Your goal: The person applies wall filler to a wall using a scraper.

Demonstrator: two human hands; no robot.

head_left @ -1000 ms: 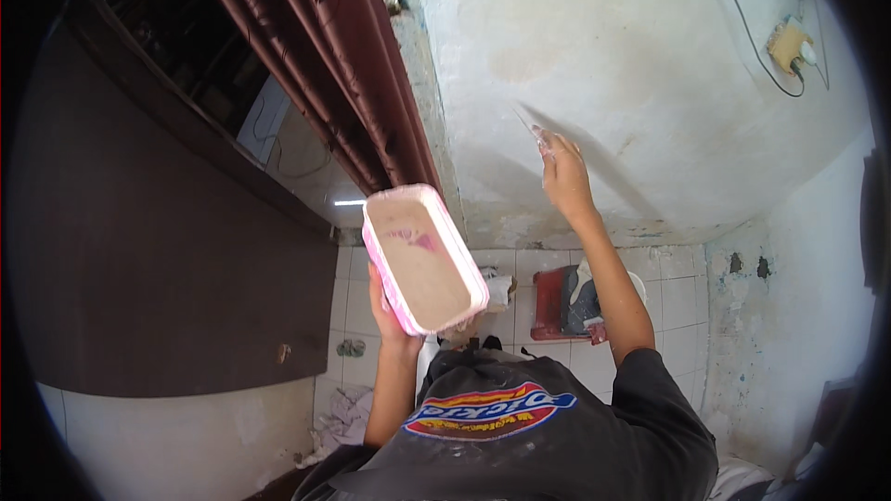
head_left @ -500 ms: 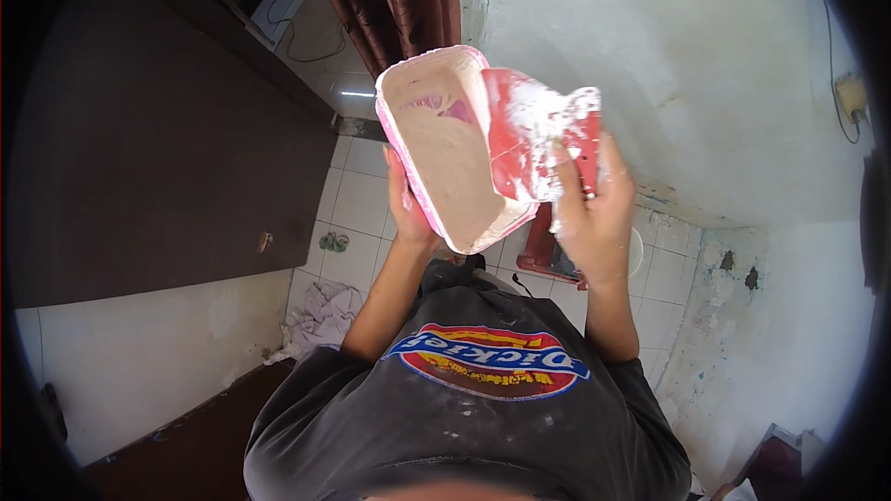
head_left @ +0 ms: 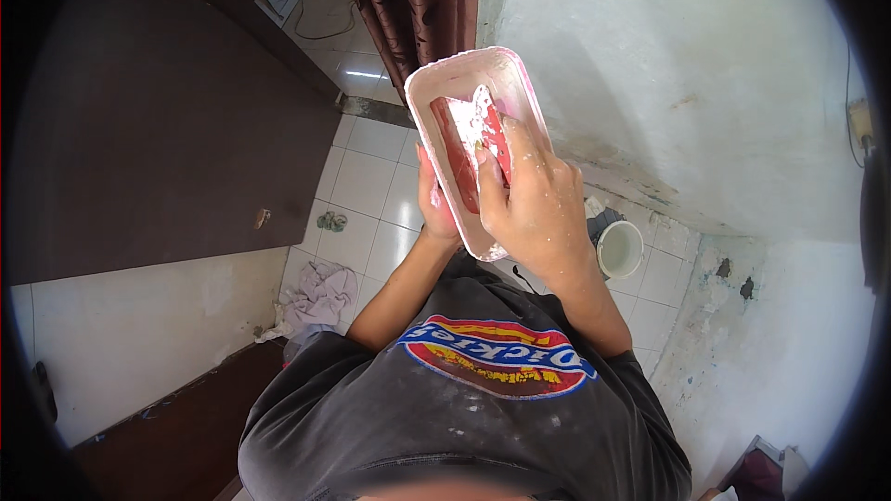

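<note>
In front of my chest I hold a pink-and-white rectangular tub [head_left: 513, 79], tilted, its inside coated with pale putty. My left hand [head_left: 436, 202] is wrapped around its left side, some fingers hidden behind it. The red plastic putty spreader [head_left: 455, 134], smeared with white, is down inside the tub. Gripping the spreader's upper edge is my right hand [head_left: 540, 199], thumb on the near face and fingers over the other side. White specks dot the back of that hand. The putty under the spreader is mostly hidden.
A white bucket [head_left: 640, 250] stands on the tiled floor [head_left: 364, 183] to the right. Crumpled cloth [head_left: 320, 295] and a small green item [head_left: 331, 221] lie at left. Around me are a dark door panel [head_left: 167, 148], a brown curtain [head_left: 438, 0] and a patchy wall [head_left: 677, 65].
The spreader has moved left and down from the tub's right rim into the tub, with my right hand following. The tub has shifted slightly right, and the bucket shows more fully.
</note>
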